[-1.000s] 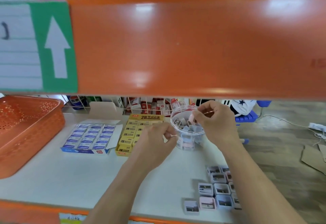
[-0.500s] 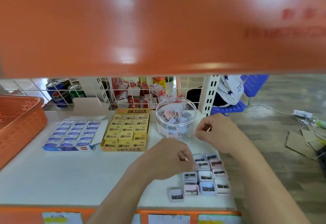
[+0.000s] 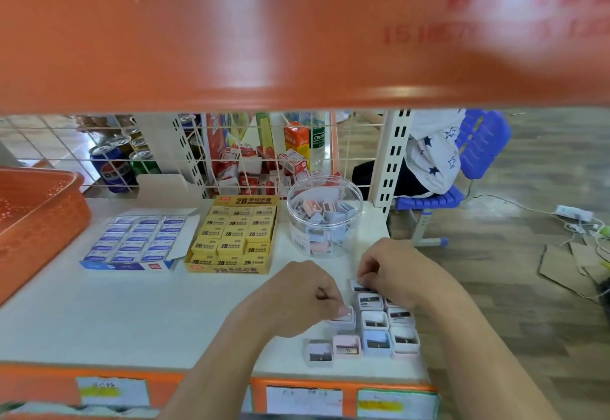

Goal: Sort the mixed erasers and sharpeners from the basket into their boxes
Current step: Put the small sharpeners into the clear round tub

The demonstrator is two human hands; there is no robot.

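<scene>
On the shelf (image 3: 99, 327), far left of both grips: orange basket (image 3: 39, 221), only its wall in view, contents hidden. Blue box (image 3: 132, 241) of erasers next, then yellow box (image 3: 234, 238), both closely packed, beyond and left of the left grip. Clear tub (image 3: 325, 221) just beyond the right grip, partly filled with sharpeners.

Left grip (image 3: 297, 297): fingers curled, thumb tip down on a pink sharpener (image 3: 345, 320) at the left edge of the cluster. Reads as a pinch; underside hidden.
Right grip (image 3: 392, 271): fingers curled narrow round the far sharpener (image 3: 359, 286) at the cluster's far end.
Loose sharpeners (image 3: 374, 320) lie in rough rows between and below the two grips, touching one another, near the shelf's front edge.

Handling, as judged:
- Small hard plastic blocks. Probably light and stiff, with smooth and slightly slippery sides.
- Blade sits in the recessed top face.
- Best taken by two opposite side walls, thumb and forefinger, clear of the blade slot.
- Rows are tight, so there is little finger room between neighbours. Outer pieces look easiest.
- Unlikely to be fragile; a short drop into the tub should do no harm.
- Main risk: nudging neighbours off the front edge.
</scene>
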